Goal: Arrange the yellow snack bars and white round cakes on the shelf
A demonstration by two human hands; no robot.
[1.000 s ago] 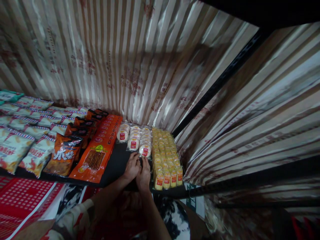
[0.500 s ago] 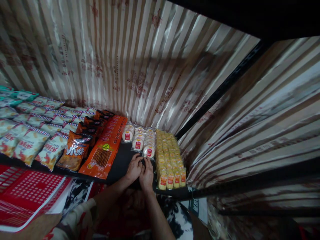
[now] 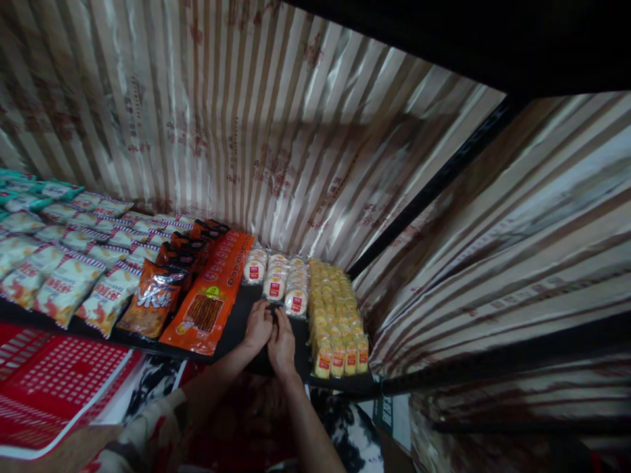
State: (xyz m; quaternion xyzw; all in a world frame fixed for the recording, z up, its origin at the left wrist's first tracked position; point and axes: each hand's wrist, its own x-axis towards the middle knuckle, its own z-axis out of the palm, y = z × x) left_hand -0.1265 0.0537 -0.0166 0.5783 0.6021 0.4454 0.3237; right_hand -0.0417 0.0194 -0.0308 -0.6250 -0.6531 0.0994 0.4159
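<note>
My left hand point(image 3: 259, 327) lies low over the black shelf, palm down, fingers pointing forward at the near end of the middle row of white round crackers in clear packs point(image 3: 274, 287). Close beside it, my right hand point(image 3: 282, 343) also reaches forward, its fingertips by the near corner of the right row of white cracker packs point(image 3: 296, 302). Neither hand shows anything in its grasp; the undersides of the fingers are hidden. A shorter row of the same packs point(image 3: 255, 268) stands farther back on the left. To the right are stacked yellow snack packs point(image 3: 338, 322).
Left of the hands lie orange stick-snack bags point(image 3: 210, 309), brown-orange bags point(image 3: 152, 299) and pale shrimp-print bags point(image 3: 71, 282). A red basket point(image 3: 64, 368) sits below the shelf edge point(image 3: 236, 338). A black metal post point(image 3: 428, 187) slants up at right before striped sheeting point(image 3: 276, 131).
Both hands have shifted a little left and back from the cracker packs. The packs keep their rows. The whole view has moved slightly.
</note>
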